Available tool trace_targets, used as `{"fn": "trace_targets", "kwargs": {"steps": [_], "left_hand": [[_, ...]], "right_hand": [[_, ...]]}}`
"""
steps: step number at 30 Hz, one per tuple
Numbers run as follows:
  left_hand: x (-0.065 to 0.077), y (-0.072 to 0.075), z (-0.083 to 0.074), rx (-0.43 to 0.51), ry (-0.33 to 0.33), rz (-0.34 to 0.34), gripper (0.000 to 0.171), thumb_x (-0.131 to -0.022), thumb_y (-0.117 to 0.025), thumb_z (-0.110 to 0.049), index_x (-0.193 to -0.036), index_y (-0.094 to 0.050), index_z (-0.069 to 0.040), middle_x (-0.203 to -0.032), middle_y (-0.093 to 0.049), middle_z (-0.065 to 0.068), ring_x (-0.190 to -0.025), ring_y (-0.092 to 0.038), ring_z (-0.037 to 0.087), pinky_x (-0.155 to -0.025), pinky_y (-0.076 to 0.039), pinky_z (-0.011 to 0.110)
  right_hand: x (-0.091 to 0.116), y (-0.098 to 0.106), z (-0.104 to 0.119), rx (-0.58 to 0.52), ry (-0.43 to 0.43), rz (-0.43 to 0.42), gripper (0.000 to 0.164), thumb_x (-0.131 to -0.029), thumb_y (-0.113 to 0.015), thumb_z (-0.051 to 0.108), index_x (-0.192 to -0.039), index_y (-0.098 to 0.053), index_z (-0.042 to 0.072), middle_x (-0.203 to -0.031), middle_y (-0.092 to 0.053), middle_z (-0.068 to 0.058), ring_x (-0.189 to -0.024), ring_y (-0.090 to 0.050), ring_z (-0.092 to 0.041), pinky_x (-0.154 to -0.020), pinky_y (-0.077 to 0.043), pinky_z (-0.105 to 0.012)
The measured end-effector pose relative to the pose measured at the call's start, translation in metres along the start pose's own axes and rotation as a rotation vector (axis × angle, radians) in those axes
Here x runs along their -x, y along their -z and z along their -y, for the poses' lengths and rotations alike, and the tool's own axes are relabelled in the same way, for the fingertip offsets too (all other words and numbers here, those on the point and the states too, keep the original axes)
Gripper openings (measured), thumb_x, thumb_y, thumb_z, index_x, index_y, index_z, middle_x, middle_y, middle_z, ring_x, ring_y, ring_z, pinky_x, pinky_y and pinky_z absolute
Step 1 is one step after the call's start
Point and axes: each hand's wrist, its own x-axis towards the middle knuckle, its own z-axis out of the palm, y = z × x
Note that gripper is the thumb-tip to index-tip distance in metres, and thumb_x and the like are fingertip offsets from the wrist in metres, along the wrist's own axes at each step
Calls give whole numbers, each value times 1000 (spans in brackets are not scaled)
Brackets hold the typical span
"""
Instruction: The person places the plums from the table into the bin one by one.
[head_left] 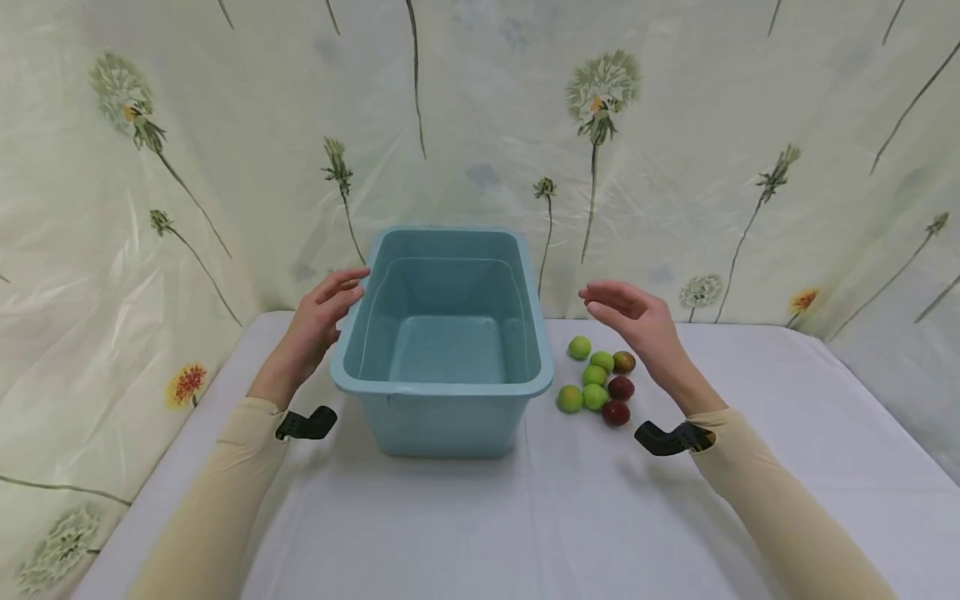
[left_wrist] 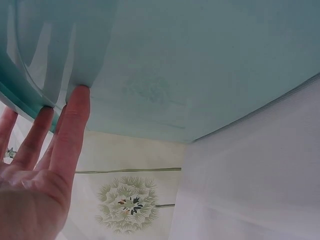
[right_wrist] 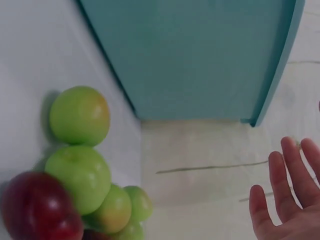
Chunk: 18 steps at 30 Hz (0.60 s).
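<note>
A deep blue plastic tub (head_left: pixel 450 423) stands on the table, and its inside shows bare. My left hand (head_left: pixel 318 321) is at the tub's left rim with fingers extended; in the left wrist view the fingertips (left_wrist: pixel 80 97) come right up to the tub wall (left_wrist: pixel 175 60). To the right of the tub, my right hand (head_left: pixel 633 321) is raised with relaxed fingers and nothing in it. Below it and to its left lie several green apples (head_left: pixel 595 396) and a few red ones (head_left: pixel 616 412), grouped together on the cloth.
A white cloth (head_left: pixel 420 533) covers the table. Behind and at the sides hangs a pale curtain (head_left: pixel 480 108) printed with dandelions. The apples lie close beside the tub's right side; one green apple (right_wrist: pixel 80 115) shows near its base in the right wrist view.
</note>
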Motion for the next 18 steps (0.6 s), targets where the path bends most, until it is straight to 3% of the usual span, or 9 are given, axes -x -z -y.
{"fn": "trace_targets", "kwargs": {"steps": [11,18], "left_hand": [[0,0,1,-4,-2,0,52,-99,-55,-45,-144,-47,-22,-143,-44,8,-130,-44,32,-94,-44,53],[0,0,1,-5,2,-5,51,-99,-55,-45,-144,-47,-22,-143,-44,8,-130,-44,32,-92,-45,50]], "right_hand": [[14,21,-14,58,-62,-7,45,-96,-67,29,-134,-58,8,-125,-65,-1,-113,-60,-10,-90,-47,-22],[21,36,-26,127,-116,-1,47,-97,-65,29,-136,-56,5,-131,-61,-11,-116,-57,-10,-90,-45,-17]]}}
